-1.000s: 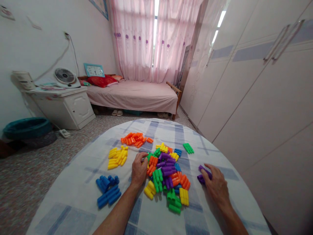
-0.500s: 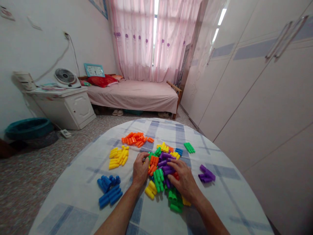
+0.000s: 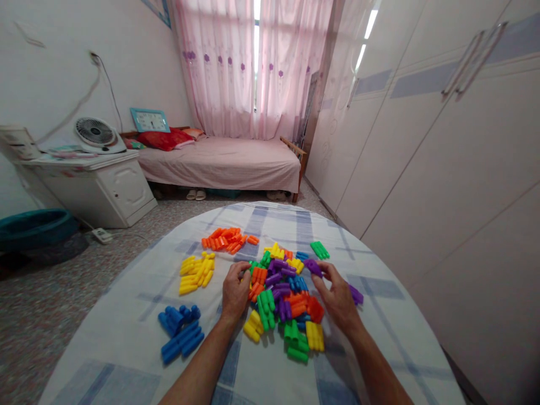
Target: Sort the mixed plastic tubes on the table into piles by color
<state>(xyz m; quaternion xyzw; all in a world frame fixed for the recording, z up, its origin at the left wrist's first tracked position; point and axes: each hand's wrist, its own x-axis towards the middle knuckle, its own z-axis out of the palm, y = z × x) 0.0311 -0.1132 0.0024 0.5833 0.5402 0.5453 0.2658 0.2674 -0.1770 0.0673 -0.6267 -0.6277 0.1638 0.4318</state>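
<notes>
A mixed pile of plastic building pieces made of short joined tubes, with a purple piece [image 3: 274, 278], a green piece [image 3: 266, 309] and an orange piece [image 3: 298, 304] among them, lies between my hands. My left hand [image 3: 236, 292] rests at the pile's left edge, fingers curved and thumb apart, against green and yellow pieces. Pinched in the fingertips of my right hand [image 3: 338, 298] is a purple tube piece [image 3: 313, 267], raised at the pile's right side. Partly hidden behind that hand is another purple group [image 3: 356, 294].
Sorted groups sit around the pile: orange [image 3: 225, 240], yellow [image 3: 197, 273] and blue pieces [image 3: 181, 332] on the left, a green piece [image 3: 319, 250] at the back right. A checked cloth covers the round table [image 3: 135, 343]. Beyond stand a bed [image 3: 228, 160] and a wardrobe [image 3: 422, 146].
My right hand has moved from over the pile toward the right, lifting a purple piece out. Blue, orange and yellow pieces it covered now show. My left hand stays against the pile.
</notes>
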